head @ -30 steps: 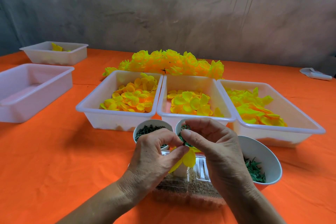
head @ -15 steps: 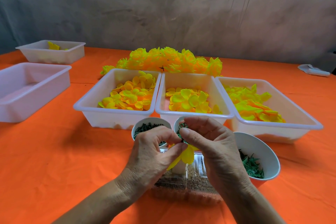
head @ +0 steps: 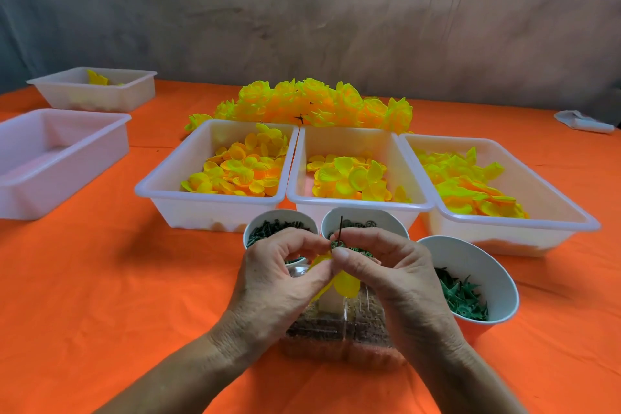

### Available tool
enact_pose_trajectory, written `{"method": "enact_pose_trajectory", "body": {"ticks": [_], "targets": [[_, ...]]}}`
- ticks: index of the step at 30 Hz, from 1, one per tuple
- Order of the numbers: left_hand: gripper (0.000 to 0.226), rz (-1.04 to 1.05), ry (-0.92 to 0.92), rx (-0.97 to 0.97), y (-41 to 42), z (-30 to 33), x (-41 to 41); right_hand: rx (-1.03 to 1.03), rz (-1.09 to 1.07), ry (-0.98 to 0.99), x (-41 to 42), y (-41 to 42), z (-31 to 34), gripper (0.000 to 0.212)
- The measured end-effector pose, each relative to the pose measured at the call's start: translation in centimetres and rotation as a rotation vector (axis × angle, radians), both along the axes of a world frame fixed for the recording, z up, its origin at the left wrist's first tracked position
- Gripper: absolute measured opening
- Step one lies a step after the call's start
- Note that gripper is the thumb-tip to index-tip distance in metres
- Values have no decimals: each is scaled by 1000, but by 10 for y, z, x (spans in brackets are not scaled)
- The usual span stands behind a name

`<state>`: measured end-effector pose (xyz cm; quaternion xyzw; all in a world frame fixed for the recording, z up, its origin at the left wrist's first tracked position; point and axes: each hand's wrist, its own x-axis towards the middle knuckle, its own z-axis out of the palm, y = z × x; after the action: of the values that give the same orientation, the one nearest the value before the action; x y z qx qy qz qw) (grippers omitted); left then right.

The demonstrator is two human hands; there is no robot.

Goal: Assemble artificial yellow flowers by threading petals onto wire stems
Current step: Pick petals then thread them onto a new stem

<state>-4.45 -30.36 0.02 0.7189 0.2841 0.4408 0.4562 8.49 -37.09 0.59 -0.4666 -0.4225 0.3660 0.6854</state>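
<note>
A yellow petal (head: pixel 346 284) and thin wire stem (head: pixel 340 228) are pinched between left hand (head: pixel 275 282) and right hand (head: pixel 386 265) grips, above the bench (head: pixel 100 296).

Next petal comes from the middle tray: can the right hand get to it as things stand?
Probably yes, once freed. The middle tray is open-topped, just beyond the right hand, with only a low bowl between. But that hand now pinches the wire with the left hand.
</note>
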Motion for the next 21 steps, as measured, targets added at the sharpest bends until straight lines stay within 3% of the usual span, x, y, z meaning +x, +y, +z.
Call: {"method": "enact_pose_trajectory", "body": {"ticks": [9,21], "targets": [[14,4,-104,-40,1,-1,-3,-74,13,24,3,-5,-1,30],[12,32,-107,-12,-3,4,2,-63,-22,2,0,-8,7,24]]}}
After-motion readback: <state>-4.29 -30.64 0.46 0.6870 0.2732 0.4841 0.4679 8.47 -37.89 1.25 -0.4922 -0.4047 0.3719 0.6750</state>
